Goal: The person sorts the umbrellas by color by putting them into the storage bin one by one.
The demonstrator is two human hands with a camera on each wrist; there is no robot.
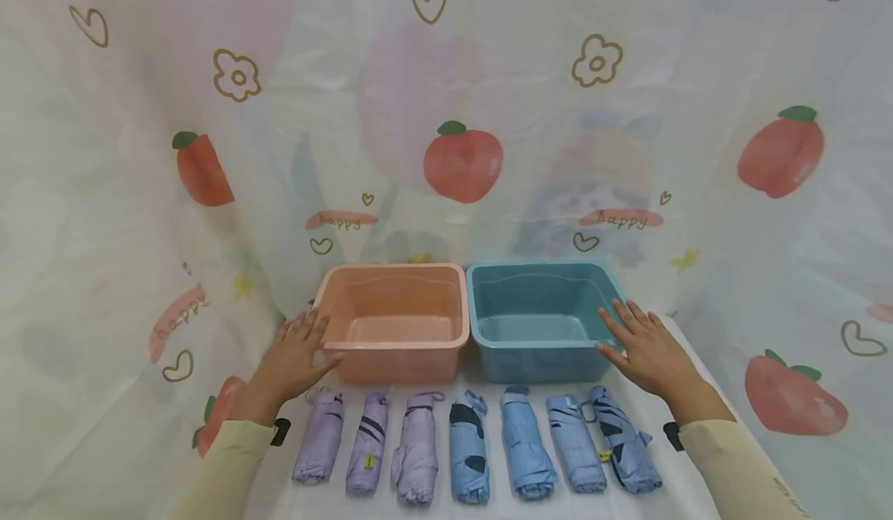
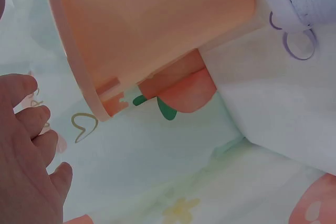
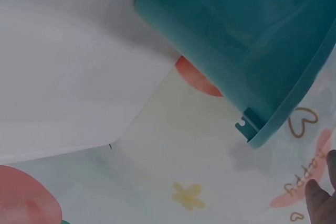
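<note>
Here, "happy" [image 1: 623, 218] marks the far curtain [image 1: 530, 63]; both hands [image 1: 293, 357] [image 1: 652, 353], outstretched and released, flank glossy plastic tubs [image 1: 401, 365] [image 1: 544, 365]; near lie crinkled fabric umbrellas [image 1: 463, 444].

The word "happy" [image 1: 622, 219] repeats across the patterned cloth backdrop [image 1: 523, 94].

My right-wrist view cuts off most of the right grip [image 3: 324, 205] and part of the teal rectangular plastic bin [image 3: 236, 40] above it; behind that grip, the cream fabric sleeve [image 1: 732, 466] bears lettering [image 1: 791, 497] I can't read.
</note>
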